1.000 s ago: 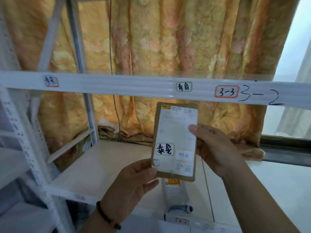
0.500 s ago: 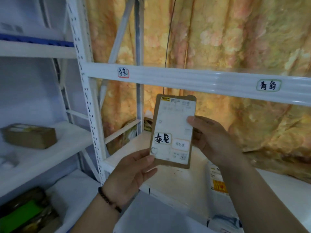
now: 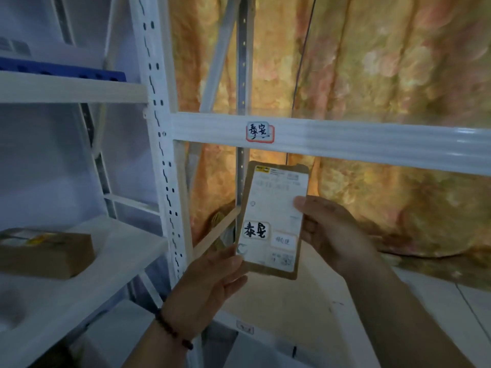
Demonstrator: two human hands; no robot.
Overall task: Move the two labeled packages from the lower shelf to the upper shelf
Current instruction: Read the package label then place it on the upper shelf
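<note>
Saw left hand pinching lower corner of flat labeled package, right hand clamping its right edge; package upright, below upper shelf beam. Cardboard box sat on neighbouring left shelf. Bay above beam looked open. View had swung left since earlier; matching beam tag now overhead.

Two hands, one flat package, one brown box, two shelf tags.
</note>
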